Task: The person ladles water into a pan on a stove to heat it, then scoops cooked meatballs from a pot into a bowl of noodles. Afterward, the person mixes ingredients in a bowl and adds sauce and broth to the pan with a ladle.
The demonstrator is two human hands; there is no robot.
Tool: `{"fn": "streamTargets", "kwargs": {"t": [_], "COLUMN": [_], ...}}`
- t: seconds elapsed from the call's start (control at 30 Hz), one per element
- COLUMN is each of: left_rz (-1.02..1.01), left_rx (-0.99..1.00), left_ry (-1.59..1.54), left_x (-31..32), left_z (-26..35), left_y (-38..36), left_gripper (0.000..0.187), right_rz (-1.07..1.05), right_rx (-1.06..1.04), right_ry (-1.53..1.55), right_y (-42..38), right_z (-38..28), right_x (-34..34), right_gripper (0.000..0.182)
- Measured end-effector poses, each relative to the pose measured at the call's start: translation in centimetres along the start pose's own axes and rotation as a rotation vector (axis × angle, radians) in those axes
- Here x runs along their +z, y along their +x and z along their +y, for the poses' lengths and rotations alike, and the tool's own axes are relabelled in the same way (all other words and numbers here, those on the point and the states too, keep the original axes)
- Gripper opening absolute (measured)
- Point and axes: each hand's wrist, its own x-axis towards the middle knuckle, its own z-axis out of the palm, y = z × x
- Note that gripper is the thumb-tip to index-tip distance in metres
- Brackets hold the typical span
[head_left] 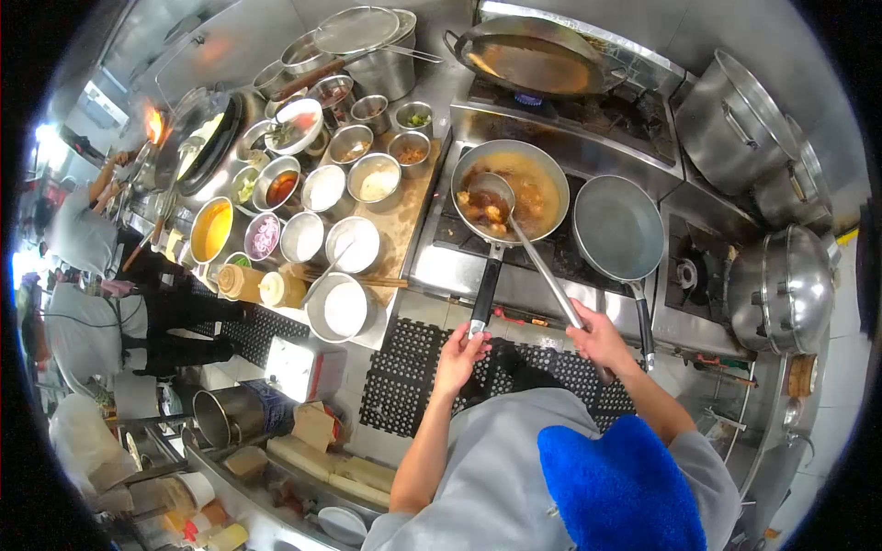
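My left hand [459, 356] is closed around the end of the black handle of a frying pan [558, 165] on the stove. Brown sauce with browned chunks of food [484, 215] fills the pan. In my right hand [602, 340] is the long metal handle of a ladle [542, 266]. The ladle's bowl rests in the sauce on the pan's left side, among the chunks. Beside this pan, to the right, sits a second pan [618, 228] with a grey inside and a black handle; neither hand touches it.
Metal bowls of ingredients, such as sliced onion [263, 236] and white powder [353, 246], crowd the counter on the left. A wok [533, 57] of liquid stands over a blue flame behind. Big pots [735, 129] stand right. Co-workers [96, 321] are at far left.
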Motion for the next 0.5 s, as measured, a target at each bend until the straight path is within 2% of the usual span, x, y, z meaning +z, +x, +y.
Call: {"fn": "streamTargets", "kwargs": {"t": [0.1,0.13,0.37,0.5], "left_rz": [-0.004,-0.014,0.000,0.043], "left_rx": [0.005,0.004,-0.021,-0.044], "left_ry": [0.002,0.006,0.000,-0.019], "left_x": [0.1,0.0,0.2,0.7], "left_z": [0.2,0.2,0.8,1.2], "left_y": [0.4,0.4,0.3,0.1], "left_gripper": [0.041,0.041,0.041,0.042], "right_rz": [0.031,0.044,0.099,0.071], "right_rx": [-0.046,0.016,-0.118,-0.144], "right_ry": [-0.091,-0.117,-0.310,-0.385], "right_y": [-1.8,-2.7,-4.2,-4.6], "right_z": [-0.1,-1.2,3.1,1.7], "right_x": [1.1,1.4,0.3,-0.5], "right_gripper": [0.064,0.065,0.067,0.066]}}
